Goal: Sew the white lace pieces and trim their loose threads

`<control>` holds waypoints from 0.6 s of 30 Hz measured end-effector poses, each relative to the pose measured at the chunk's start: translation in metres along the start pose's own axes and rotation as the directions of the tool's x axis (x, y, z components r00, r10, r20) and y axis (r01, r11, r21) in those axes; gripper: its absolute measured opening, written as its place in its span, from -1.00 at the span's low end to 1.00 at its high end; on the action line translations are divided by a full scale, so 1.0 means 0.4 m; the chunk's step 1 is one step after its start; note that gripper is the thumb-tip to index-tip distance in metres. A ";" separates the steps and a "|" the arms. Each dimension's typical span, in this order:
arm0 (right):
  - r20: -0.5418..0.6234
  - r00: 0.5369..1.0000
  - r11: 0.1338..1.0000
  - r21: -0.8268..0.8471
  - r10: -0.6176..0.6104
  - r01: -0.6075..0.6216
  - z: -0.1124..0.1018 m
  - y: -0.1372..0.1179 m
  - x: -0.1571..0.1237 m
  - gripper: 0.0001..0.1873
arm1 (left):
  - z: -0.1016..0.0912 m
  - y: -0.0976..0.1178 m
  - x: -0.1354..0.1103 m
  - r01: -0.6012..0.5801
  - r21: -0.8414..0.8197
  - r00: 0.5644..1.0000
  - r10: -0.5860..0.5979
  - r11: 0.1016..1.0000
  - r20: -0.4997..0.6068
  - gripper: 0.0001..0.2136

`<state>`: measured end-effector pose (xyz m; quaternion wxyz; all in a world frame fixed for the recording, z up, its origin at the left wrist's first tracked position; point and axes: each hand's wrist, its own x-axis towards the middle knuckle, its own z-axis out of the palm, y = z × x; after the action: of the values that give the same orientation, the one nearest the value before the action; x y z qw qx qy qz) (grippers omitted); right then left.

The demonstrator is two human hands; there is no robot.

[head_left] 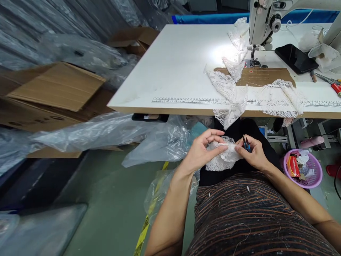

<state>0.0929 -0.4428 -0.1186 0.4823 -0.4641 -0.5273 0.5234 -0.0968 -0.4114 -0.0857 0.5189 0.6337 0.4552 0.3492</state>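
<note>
Left hand [201, 151] and right hand [254, 153] pinched lace [218, 162] in closed grips. The right's snips [247, 145], slipping, could have nicked it.

Sewing workshop here: a sewing machine [262, 21] is standing far right, lace [226, 83] is overhanging the table [170, 71], cardboard boxes [58, 87] are crowding left.

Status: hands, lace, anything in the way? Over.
Left hand pinching white lace piece. Right hand pinching same piece, holding snips. More lace overhanging table edge ahead. No visible obstruction.
</note>
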 end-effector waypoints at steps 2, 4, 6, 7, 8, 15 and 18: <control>0.013 1.000 1.000 0.017 0.013 -0.013 -0.002 0.003 0.001 -0.65 | 0.002 -0.002 0.001 0.008 -0.013 1.000 -0.008 1.000 0.018 -0.62; 0.021 0.999 0.999 0.023 0.024 -0.024 -0.003 0.004 0.002 -0.65 | 0.002 -0.005 0.001 0.024 -0.045 0.999 -0.022 0.999 0.039 -0.60; 0.028 0.999 0.999 0.026 0.028 -0.029 -0.003 0.005 0.003 -0.65 | 0.000 -0.009 0.000 0.032 -0.064 0.998 -0.029 0.997 0.050 -0.57; 0.030 0.999 0.999 0.026 0.026 -0.027 -0.003 0.005 0.003 -0.65 | -0.001 -0.011 0.000 0.035 -0.067 0.998 -0.032 0.997 0.051 -0.56; 0.030 0.999 0.999 0.026 0.024 -0.025 -0.002 0.005 0.003 -0.65 | -0.003 -0.014 -0.001 0.037 -0.067 0.998 -0.034 0.997 0.051 -0.55; 0.030 0.999 0.999 0.011 0.033 -0.033 0.004 0.009 0.003 -0.63 | -0.008 -0.013 -0.003 -0.020 0.011 0.999 0.020 1.000 0.039 -0.62; 0.025 0.999 0.999 0.018 0.035 -0.036 0.006 0.009 0.002 -0.61 | -0.009 -0.011 -0.002 -0.067 0.030 0.997 0.066 0.997 0.040 -0.69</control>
<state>0.0905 -0.4420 -0.1222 0.4706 -0.4622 -0.5202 0.5424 -0.1014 -0.4106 -0.0892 0.5056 0.6633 0.4290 0.3468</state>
